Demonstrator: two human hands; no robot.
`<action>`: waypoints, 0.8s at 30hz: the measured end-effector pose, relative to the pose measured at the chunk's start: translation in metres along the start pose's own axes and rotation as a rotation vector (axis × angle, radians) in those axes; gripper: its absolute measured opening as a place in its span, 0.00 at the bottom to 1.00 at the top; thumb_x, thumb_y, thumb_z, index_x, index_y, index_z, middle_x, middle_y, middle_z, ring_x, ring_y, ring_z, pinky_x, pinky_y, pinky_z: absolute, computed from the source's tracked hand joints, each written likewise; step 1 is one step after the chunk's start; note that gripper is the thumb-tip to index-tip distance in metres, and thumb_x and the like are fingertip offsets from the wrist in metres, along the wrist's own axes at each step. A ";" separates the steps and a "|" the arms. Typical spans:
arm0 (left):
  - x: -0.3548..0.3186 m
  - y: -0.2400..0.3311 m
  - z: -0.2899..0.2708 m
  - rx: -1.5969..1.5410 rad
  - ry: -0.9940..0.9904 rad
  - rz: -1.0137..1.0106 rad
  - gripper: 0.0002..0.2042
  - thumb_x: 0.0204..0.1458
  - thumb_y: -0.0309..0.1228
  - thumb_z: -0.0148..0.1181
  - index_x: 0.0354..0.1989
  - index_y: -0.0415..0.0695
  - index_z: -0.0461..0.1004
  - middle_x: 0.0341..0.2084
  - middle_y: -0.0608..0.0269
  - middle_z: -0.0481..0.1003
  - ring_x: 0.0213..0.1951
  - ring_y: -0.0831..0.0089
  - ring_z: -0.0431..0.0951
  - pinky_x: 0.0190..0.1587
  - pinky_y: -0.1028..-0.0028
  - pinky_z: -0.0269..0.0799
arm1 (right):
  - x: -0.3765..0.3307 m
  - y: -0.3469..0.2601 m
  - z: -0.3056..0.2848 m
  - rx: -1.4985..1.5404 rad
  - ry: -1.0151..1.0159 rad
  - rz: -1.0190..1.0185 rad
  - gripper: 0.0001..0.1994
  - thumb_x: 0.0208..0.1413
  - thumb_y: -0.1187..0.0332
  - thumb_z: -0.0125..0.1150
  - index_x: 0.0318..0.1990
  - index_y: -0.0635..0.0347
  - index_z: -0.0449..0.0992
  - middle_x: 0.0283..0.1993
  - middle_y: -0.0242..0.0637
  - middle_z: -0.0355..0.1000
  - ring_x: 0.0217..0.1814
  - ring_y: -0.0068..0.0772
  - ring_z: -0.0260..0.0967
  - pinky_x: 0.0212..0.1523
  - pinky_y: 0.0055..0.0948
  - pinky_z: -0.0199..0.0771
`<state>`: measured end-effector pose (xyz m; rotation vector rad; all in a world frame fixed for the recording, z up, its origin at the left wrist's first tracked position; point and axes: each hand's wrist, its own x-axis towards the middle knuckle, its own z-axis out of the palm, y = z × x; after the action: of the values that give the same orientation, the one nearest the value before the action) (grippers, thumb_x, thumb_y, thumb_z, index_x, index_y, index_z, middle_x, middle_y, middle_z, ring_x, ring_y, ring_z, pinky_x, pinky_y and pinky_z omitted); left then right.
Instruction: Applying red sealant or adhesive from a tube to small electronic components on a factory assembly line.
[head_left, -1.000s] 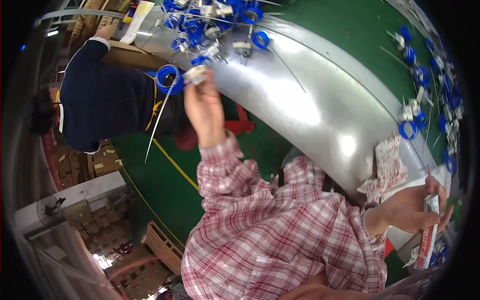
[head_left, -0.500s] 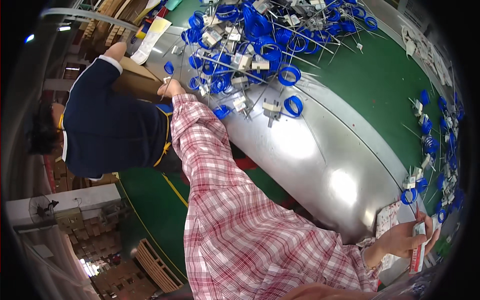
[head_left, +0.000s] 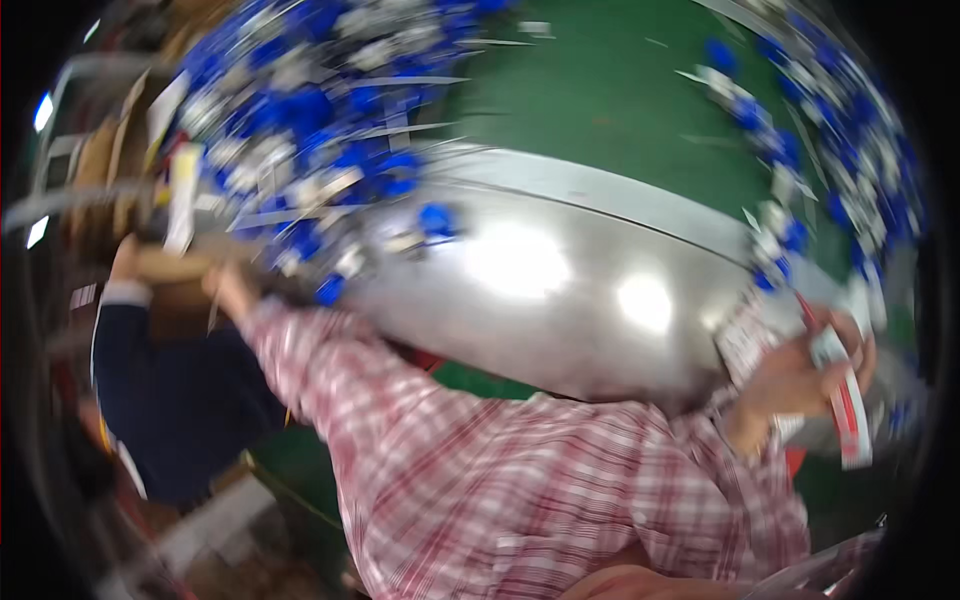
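Observation:
My left arm, in a red-and-white plaid sleeve, reaches to the far left. The left hand (head_left: 232,290) is at a brown cardboard box (head_left: 180,265); motion smears its fingers, and whether it holds anything cannot be made out. At the right, my right hand (head_left: 785,390) is closed around a slim red-and-white packet (head_left: 848,415). A thin red pointed thing (head_left: 804,306) sticks up by its fingers. Blue coiled cables (head_left: 300,110) with pale plug-like blocks and thin metal-looking strips lie in a large heap beyond my left hand.
A shiny metal worktop (head_left: 560,340) runs before me, with a green surface (head_left: 600,110) beyond it. More coiled cables (head_left: 775,150) lie at the far right. A co-worker in a dark top (head_left: 180,400) stands at the left, a hand (head_left: 125,260) at the box. A patterned cloth or paper (head_left: 748,340) lies by my right hand.
The view has swung, shifting the cable heap left and blurring the picture. My left hand now appears farther left, by the box. My right hand still grips the packet.

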<state>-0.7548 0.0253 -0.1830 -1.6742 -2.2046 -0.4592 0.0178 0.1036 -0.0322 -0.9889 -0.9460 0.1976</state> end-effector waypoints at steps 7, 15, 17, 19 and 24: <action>-0.040 0.451 -0.181 -0.774 1.134 -0.296 0.09 0.47 0.24 0.45 0.36 0.34 0.65 0.32 0.55 0.68 0.35 0.69 0.68 0.42 0.72 0.65 | 0.014 0.000 -0.030 0.032 -0.012 0.036 0.16 0.53 0.63 0.44 0.45 0.65 0.58 0.31 0.43 0.63 0.29 0.33 0.61 0.30 0.29 0.64; 0.094 0.720 -0.026 -0.845 -0.286 0.672 0.14 0.44 0.25 0.51 0.42 0.42 0.66 0.38 0.52 0.67 0.43 0.56 0.65 0.44 0.68 0.62 | 0.032 -0.012 -0.098 0.203 0.067 0.220 0.17 0.51 0.63 0.43 0.44 0.65 0.58 0.28 0.43 0.61 0.26 0.31 0.58 0.25 0.27 0.62; 0.116 0.736 0.017 -0.803 -0.290 0.752 0.19 0.42 0.29 0.54 0.46 0.46 0.64 0.42 0.51 0.64 0.44 0.54 0.64 0.45 0.67 0.62 | 0.034 -0.020 -0.110 0.268 0.118 0.281 0.16 0.51 0.64 0.42 0.44 0.65 0.58 0.27 0.42 0.61 0.25 0.30 0.57 0.24 0.27 0.61; 0.115 0.738 0.050 -0.644 -0.361 0.709 0.22 0.39 0.33 0.58 0.47 0.48 0.64 0.42 0.52 0.63 0.43 0.55 0.65 0.44 0.66 0.64 | 0.037 -0.016 -0.115 0.242 0.146 0.378 0.15 0.52 0.65 0.40 0.44 0.65 0.57 0.27 0.41 0.60 0.24 0.28 0.55 0.24 0.25 0.58; 0.094 0.717 0.024 -0.641 -0.203 0.579 0.19 0.40 0.33 0.60 0.42 0.41 0.67 0.35 0.58 0.69 0.36 0.68 0.70 0.38 0.72 0.66 | 0.043 -0.013 -0.134 0.267 0.236 0.399 0.15 0.52 0.66 0.40 0.44 0.66 0.57 0.26 0.41 0.61 0.22 0.26 0.55 0.23 0.22 0.57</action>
<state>-0.0883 0.3005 -0.1239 -2.6701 -1.6406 -0.9208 0.1412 0.0355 -0.0241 -0.9200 -0.4846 0.5163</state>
